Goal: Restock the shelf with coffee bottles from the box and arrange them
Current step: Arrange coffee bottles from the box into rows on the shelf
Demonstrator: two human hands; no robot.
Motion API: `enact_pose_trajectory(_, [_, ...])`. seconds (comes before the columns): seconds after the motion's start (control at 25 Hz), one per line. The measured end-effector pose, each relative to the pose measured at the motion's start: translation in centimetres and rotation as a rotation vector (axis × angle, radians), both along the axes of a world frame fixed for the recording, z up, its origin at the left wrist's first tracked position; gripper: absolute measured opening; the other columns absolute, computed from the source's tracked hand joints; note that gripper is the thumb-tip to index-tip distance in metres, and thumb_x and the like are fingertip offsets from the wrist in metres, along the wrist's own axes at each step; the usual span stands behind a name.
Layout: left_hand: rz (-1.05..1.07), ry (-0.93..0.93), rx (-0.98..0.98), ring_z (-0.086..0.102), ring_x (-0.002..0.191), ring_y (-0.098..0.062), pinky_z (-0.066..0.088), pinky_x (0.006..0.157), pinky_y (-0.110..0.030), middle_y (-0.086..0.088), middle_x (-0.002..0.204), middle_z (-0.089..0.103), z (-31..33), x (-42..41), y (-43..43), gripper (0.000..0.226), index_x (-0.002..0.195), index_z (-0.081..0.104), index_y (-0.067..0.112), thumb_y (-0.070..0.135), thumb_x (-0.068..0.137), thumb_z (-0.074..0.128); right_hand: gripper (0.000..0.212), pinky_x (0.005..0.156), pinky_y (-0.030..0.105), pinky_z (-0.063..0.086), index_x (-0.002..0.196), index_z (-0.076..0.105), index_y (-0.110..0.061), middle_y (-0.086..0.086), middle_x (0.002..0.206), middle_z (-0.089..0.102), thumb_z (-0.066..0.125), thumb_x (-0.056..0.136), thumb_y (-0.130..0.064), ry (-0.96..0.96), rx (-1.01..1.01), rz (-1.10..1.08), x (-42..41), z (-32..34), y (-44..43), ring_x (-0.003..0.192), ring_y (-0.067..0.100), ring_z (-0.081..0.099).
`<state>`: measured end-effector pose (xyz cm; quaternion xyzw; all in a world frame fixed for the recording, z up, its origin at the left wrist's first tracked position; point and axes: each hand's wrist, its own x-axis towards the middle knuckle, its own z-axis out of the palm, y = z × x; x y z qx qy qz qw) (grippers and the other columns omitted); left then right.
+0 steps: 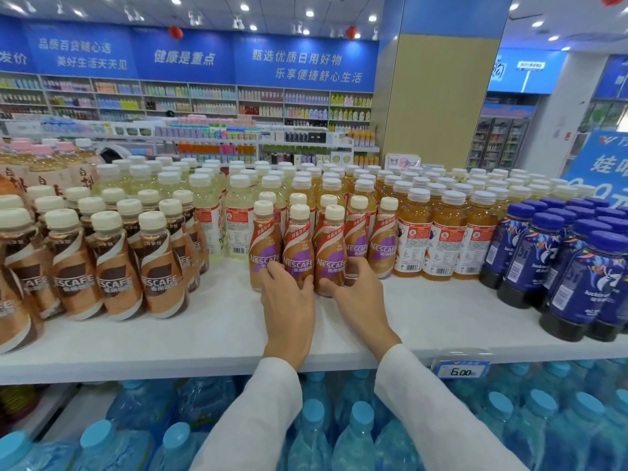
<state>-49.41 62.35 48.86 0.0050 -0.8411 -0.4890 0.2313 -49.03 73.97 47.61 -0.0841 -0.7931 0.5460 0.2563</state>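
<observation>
Your left hand curls around the middle coffee bottle of the near row, and your right hand grips the neighbouring coffee bottle on its right. Both stand upright on the white shelf, between brown-label bottles on the left and orange drinks on the right.

Open lane on the shelf between brown-label coffee bottles at left and purple-label coffee bottles in the middle, closed at the far end by pale yellow bottles. Bare strip along the near edge. More bare room in front of the orange tea bottles, walled on the right by dark blue bottles. Packed cap to cap farther back.
</observation>
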Motion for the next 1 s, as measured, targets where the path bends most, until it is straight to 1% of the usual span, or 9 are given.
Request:
enact_pose_trajectory(0.08, [0.008,-0.002,-0.01,0.053,0.12,-0.024,0.05,0.095,-0.032,-0.011,0.134,0.047,0.0,-0.2,0.0,0.051,0.131,0.042,0.011,0.032,0.093,0.069,0.057,0.097,0.033,0.054,0.128,0.055,-0.026,-0.01,0.122,0.066,0.084,0.079,-0.031,0.004,0.001,0.007,-0.2,0.0,-0.1,0.109,0.009,0.064])
enact_pose_trajectory(0.28, [0.028,0.001,-0.025,0.053,0.121,-0.025,0.049,0.095,-0.032,-0.012,0.134,0.047,-0.2,-0.8,0.0,0.053,0.131,0.041,0.011,0.033,0.092,0.07,0.06,0.095,0.029,0.052,0.134,0.055,-0.021,-0.006,0.127,0.066,0.082,0.081,-0.031,0.008,0.016,-0.005,-0.4,0.2,-0.2,0.112,0.012,0.063])
enact_pose_trajectory(0.44, [0.022,-0.002,-0.006,0.053,0.12,-0.025,0.049,0.094,-0.032,-0.011,0.134,0.048,-0.3,-1.1,-0.1,0.055,0.132,0.041,0.013,0.035,0.091,0.071,0.059,0.096,0.029,0.052,0.135,0.055,-0.023,-0.006,0.129,0.065,0.081,0.083,-0.033,0.012,0.036,-0.005,-0.6,-0.1,-0.2,0.112,0.011,0.063])
enact_pose_trajectory(0.56, [0.016,-0.019,0.017,0.055,0.118,-0.023,0.042,0.088,-0.026,-0.009,0.132,0.05,-0.4,-1.1,-0.3,0.052,0.129,0.044,0.015,0.033,0.09,0.073,0.058,0.099,0.033,0.053,0.135,0.055,-0.025,-0.009,0.128,0.065,0.079,0.083,-0.036,0.02,0.053,-0.007,-0.8,-0.4,-0.2,0.113,0.01,0.063])
enact_pose_trajectory(0.64, [0.025,-0.026,0.037,0.056,0.115,-0.024,0.039,0.087,-0.025,-0.008,0.13,0.051,-0.5,-1.2,-0.3,0.048,0.127,0.045,0.015,0.031,0.091,0.073,0.058,0.097,0.027,0.05,0.137,0.053,-0.027,-0.01,0.131,0.063,0.077,0.085,-0.037,0.012,0.066,-0.009,-0.9,-0.4,-0.3,0.116,0.011,0.062])
enact_pose_trajectory(0.72, [0.032,-0.032,0.052,0.056,0.115,-0.025,0.04,0.089,-0.027,-0.008,0.13,0.052,-0.5,-1.1,-0.3,0.047,0.127,0.046,0.015,0.03,0.091,0.072,0.059,0.094,0.024,0.048,0.139,0.05,-0.027,-0.01,0.134,0.061,0.075,0.087,-0.039,0.003,0.081,-0.01,-0.9,-0.5,-0.3,0.118,0.012,0.061])
enact_pose_trajectory(0.8, [0.032,-0.034,0.062,0.056,0.115,-0.025,0.043,0.091,-0.029,-0.008,0.13,0.053,-0.4,-1.2,-0.3,0.047,0.127,0.046,0.014,0.03,0.091,0.072,0.061,0.099,0.029,0.05,0.141,0.049,-0.027,-0.009,0.136,0.06,0.074,0.087,-0.04,0.002,0.095,-0.015,-1.0,-0.6,-0.3,0.121,0.012,0.06])
enact_pose_trajectory(0.88, [0.028,-0.03,0.072,0.056,0.114,-0.024,0.041,0.09,-0.028,-0.008,0.128,0.054,-0.5,-1.3,-0.2,0.047,0.126,0.047,0.014,0.03,0.091,0.073,0.063,0.102,0.034,0.05,0.143,0.047,-0.027,-0.008,0.138,0.059,0.074,0.088,-0.041,-0.004,0.106,-0.025,-1.1,-0.7,-0.3,0.122,0.013,0.059])
enact_pose_trajectory(1.0, [0.029,-0.034,0.09,0.057,0.113,-0.024,0.043,0.091,-0.03,-0.008,0.128,0.055,-0.6,-1.5,-0.3,0.047,0.125,0.047,0.015,0.031,0.09,0.074,0.061,0.104,0.036,0.05,0.142,0.047,-0.028,-0.008,0.139,0.058,0.072,0.089,-0.042,-0.01,0.125,-0.031,-1.1,-0.7,-0.3,0.124,0.014,0.058])
